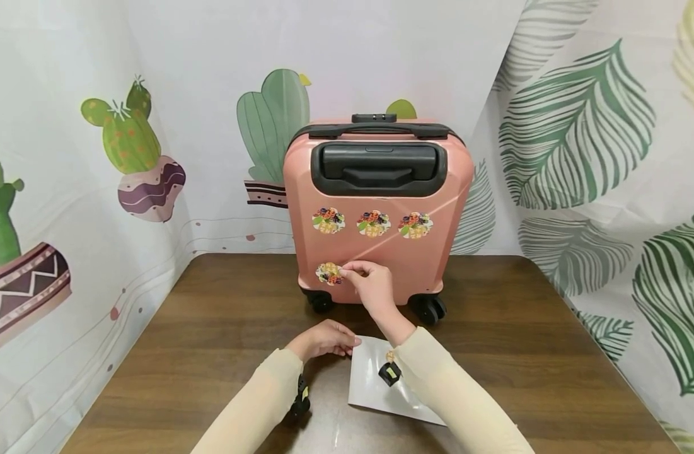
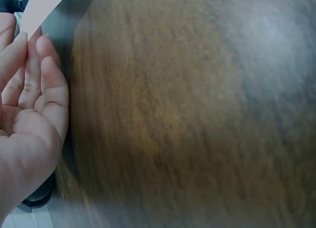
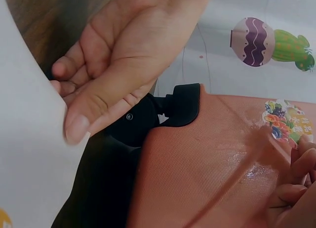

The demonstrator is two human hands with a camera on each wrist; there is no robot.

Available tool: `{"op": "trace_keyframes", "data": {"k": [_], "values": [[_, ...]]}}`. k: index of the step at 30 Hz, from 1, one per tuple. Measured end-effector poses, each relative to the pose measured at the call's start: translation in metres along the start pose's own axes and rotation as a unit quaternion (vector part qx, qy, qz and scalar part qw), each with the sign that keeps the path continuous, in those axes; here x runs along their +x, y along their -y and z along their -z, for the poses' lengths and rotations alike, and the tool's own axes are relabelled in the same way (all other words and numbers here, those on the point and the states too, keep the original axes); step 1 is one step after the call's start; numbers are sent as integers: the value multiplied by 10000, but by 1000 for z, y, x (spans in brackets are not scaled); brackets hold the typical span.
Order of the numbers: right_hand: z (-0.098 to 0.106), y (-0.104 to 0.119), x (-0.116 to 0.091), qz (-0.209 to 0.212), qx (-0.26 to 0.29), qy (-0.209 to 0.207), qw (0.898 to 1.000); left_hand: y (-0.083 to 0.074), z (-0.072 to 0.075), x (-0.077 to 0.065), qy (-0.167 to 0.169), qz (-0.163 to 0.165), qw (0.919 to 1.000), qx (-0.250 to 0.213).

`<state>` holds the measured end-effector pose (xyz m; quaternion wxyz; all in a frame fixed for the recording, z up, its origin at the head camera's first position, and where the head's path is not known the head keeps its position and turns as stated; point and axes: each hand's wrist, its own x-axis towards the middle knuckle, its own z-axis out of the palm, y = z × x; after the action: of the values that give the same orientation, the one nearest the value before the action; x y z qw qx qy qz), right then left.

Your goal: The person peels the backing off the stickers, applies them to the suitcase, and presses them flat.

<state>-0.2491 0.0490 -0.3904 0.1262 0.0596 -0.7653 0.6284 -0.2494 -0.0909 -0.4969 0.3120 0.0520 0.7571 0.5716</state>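
A pink suitcase [image 1: 417, 268] stands upright on the table, three round fruit-patterned stickers [image 1: 374, 224] in a row below its black handle recess. Lower down on the left is another fruit sticker [image 1: 327, 274], lying against the shell. My right hand [image 1: 374, 287] pinches this sticker's right edge between thumb and forefinger; in the right wrist view its fingers [image 3: 302, 164] are at the sticker's edge. My left hand [image 1: 325, 339] holds a white sheet [image 1: 366, 378] by its upper left corner, thumb on top, as the right wrist view shows. The right sleeve covers part of the sheet.
The brown wooden table [image 1: 210, 353] extends to both sides of the suitcase. Black wheels [image 1: 428, 309] support the suitcase near the table's back. Behind hangs a white cloth [image 1: 210, 63] printed with cacti and leaves. A small fruit print [image 1: 389, 356] shows on the sheet.
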Motion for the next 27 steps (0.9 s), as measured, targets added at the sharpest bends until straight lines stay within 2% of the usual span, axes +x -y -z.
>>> {"op": "trace_keyframes", "data": {"k": [8,27], "values": [[-4,0,2,-20,46,-81,10000,-1,0,-1,-18,106,9999,33],[-14,5,4,440,-36,-663,9968,0,1,-1,29,98,9999,-80]]}}
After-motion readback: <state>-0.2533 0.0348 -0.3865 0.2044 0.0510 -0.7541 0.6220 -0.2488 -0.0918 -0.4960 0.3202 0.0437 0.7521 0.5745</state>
